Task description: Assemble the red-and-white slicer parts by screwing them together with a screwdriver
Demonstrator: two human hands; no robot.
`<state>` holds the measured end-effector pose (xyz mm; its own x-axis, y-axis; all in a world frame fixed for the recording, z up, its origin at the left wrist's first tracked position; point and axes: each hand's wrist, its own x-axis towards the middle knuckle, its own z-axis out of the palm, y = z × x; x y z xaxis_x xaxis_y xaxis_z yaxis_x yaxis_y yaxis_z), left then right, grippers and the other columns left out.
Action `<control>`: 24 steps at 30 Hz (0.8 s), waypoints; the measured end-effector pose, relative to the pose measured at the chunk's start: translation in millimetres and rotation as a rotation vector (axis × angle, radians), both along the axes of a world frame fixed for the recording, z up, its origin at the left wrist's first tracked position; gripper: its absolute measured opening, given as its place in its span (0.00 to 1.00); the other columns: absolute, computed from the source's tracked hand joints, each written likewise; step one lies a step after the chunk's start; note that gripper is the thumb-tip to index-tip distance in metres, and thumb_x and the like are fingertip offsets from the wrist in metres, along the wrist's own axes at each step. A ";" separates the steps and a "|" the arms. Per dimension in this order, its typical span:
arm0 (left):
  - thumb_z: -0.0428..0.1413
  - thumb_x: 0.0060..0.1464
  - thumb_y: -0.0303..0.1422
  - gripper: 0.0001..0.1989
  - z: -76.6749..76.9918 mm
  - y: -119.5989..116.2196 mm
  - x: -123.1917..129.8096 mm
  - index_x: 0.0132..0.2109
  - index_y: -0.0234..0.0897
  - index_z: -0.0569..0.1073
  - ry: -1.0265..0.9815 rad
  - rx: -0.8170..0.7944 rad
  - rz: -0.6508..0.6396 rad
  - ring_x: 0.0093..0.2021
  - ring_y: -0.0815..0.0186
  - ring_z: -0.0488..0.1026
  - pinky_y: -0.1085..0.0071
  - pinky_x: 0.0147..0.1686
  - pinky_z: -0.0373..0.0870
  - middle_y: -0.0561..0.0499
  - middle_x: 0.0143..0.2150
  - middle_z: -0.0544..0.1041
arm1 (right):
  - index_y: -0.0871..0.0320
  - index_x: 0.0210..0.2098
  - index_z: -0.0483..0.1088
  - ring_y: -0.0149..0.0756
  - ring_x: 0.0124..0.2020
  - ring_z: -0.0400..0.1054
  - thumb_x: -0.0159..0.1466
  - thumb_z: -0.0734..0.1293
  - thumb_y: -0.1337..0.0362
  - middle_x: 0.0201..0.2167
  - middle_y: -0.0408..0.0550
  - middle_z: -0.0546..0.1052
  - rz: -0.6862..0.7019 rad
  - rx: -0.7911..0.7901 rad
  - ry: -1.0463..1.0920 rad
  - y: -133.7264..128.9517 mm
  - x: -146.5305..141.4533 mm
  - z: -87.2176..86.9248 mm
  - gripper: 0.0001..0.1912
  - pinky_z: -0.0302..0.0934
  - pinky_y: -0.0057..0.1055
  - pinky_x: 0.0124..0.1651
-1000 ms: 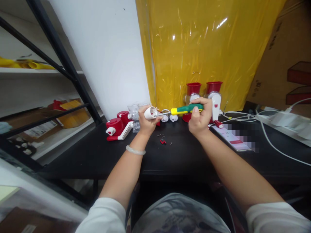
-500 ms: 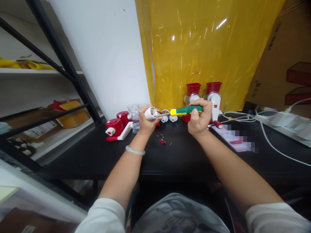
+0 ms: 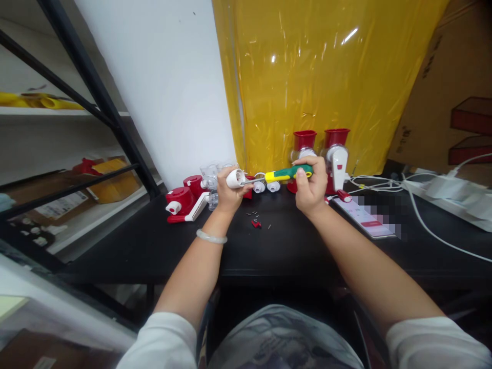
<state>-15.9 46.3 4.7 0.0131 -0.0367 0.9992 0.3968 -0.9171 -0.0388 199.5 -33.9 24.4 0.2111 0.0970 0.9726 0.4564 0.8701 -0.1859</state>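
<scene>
My left hand [image 3: 229, 192] is closed around a white cylindrical plastic part [image 3: 233, 179], its open end facing right. My right hand [image 3: 310, 187] grips the green and yellow handle of a screwdriver [image 3: 282, 174]. The screwdriver's metal shaft points left and its tip reaches the mouth of the white part; whether it touches a screw inside is hidden. On the black table [image 3: 238, 251] below lie several small screws [image 3: 255, 214] and a small red piece [image 3: 256, 224]. Two white round parts [image 3: 273, 186] sit behind the shaft.
Red bases with white arms [image 3: 180, 202] and clear plastic parts [image 3: 209, 174] stand at the left. Two red-topped rotary graters [image 3: 337, 159] stand at the back right. A phone [image 3: 365, 218], white cables [image 3: 376, 184] and a power strip [image 3: 461, 197] lie on the right.
The right hand and screwdriver have shifted slightly left, and the handle has turned a little in the grip. The left hand still holds the white part at nearly the same place.
</scene>
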 end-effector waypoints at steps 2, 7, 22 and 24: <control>0.62 0.46 0.53 0.34 -0.8 3.4 -3.7 0.54 0.42 0.61 0.015 0.003 0.002 0.38 0.63 0.75 0.61 0.43 0.70 0.50 0.41 0.73 | 0.54 0.42 0.66 0.35 0.33 0.68 0.66 0.59 0.57 0.35 0.47 0.70 0.021 -0.032 -0.025 -0.6 0.1 -0.5 0.10 0.65 0.38 0.37; 0.61 0.46 0.55 0.35 -5.8 14.4 -14.1 0.54 0.43 0.60 0.020 -0.035 0.034 0.42 0.60 0.75 0.59 0.44 0.71 0.48 0.42 0.72 | 0.54 0.44 0.65 0.32 0.26 0.68 0.66 0.60 0.57 0.32 0.45 0.72 0.075 -0.162 -0.068 1.9 -1.2 -3.7 0.10 0.65 0.34 0.30; 0.63 0.44 0.53 0.32 5.3 7.5 -13.9 0.52 0.45 0.62 0.035 0.054 -0.020 0.38 0.63 0.73 0.63 0.40 0.71 0.52 0.39 0.72 | 0.55 0.28 0.64 0.28 0.13 0.59 0.62 0.65 0.47 0.12 0.35 0.64 0.139 -0.456 0.039 12.6 3.3 -2.4 0.18 0.53 0.27 0.17; 0.63 0.45 0.53 0.32 8.1 5.0 -12.5 0.52 0.46 0.62 0.063 0.078 -0.033 0.38 0.63 0.73 0.62 0.41 0.71 0.52 0.38 0.72 | 0.55 0.26 0.64 0.28 0.15 0.59 0.61 0.65 0.47 0.13 0.36 0.63 0.061 -0.419 0.044 14.0 5.0 -3.1 0.19 0.53 0.27 0.19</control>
<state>-28.4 51.3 12.9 0.0735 -0.1160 0.9905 0.3607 -0.9229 -0.1348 204.5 -19.8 21.3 0.2329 0.4957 0.8367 0.3905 0.7403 -0.5473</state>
